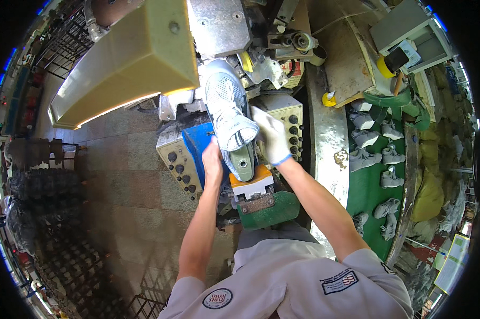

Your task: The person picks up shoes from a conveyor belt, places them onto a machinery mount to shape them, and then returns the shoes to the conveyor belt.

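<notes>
Shoe [230,127], lt grey w/ white laces, is lying at the machine's ctr, toe pointing to 12 o'clock, heel to approx 6; a grey-green last [242,164] is showing at the heel end. L grip [212,160], bare, is pinching the shoe's L side at 7 o'clock, fingers partly hidden; R grip [271,137], in a white glove w/ blue cuff, is pressing the R side btwn 3 & 4, fingertips hidden behind the shoe, so the pair is clasping it from both sides. Metal block [221,29] is sitting at 12, just beyond the toe; yellow cover [139,64] is jutting out at 10. Knobbed L box [168,151] is standing at 8, w/ a blue panel [194,139] beside it; R box [284,109] is standing at 3. Orange pad [261,174] is lying at 5, by the heel, contact unclear, w/ a green guard [274,210] below. Further out at 4, green belt [367,186] is carrying more grey shoes [365,138].
</notes>
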Action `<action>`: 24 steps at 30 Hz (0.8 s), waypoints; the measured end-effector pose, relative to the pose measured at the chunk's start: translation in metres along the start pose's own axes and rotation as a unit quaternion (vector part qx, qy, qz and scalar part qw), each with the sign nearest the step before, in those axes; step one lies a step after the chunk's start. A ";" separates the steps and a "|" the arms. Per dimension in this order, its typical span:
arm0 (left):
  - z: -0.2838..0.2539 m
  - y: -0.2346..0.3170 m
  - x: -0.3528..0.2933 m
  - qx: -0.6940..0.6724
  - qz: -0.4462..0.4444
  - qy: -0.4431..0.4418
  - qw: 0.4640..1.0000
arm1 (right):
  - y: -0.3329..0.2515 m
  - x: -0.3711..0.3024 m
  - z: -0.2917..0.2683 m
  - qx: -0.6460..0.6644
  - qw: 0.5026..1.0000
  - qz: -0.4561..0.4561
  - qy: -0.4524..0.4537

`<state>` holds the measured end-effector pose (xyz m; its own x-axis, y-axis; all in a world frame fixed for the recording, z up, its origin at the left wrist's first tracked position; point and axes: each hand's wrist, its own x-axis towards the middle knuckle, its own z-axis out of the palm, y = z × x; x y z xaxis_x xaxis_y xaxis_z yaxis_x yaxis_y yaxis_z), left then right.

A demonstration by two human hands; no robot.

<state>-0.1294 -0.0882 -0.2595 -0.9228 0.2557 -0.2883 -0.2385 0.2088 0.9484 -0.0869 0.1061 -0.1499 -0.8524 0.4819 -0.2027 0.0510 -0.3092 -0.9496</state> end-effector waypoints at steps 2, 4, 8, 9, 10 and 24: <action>-0.017 -0.098 -0.035 0.127 -0.003 -0.056 0.990 | -0.014 -0.030 -0.035 0.037 0.999 0.034 0.008; -0.022 -0.117 -0.056 0.209 -0.043 -0.098 0.972 | -0.013 -0.066 -0.093 0.030 0.999 -0.010 0.015; -0.017 -0.107 -0.074 0.361 -0.155 -0.241 0.887 | -0.013 -0.125 -0.162 0.104 0.992 0.023 0.072; -0.011 -0.124 -0.079 0.385 -0.081 -0.207 0.896 | -0.021 -0.128 -0.150 0.047 0.992 0.045 0.110; 0.002 -0.131 -0.089 0.406 -0.009 -0.177 0.897 | -0.026 -0.132 -0.145 0.037 0.992 0.056 0.102; -0.067 -0.039 -0.139 0.284 -0.073 -0.056 0.954 | -0.033 -0.140 -0.158 0.062 0.995 0.082 -0.014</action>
<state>-0.0120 -0.1947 -0.2481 -0.8460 0.2779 -0.4550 -0.1299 0.7202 0.6815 0.1126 0.1781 -0.1276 -0.8522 0.3936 -0.3447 0.1279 -0.4821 -0.8667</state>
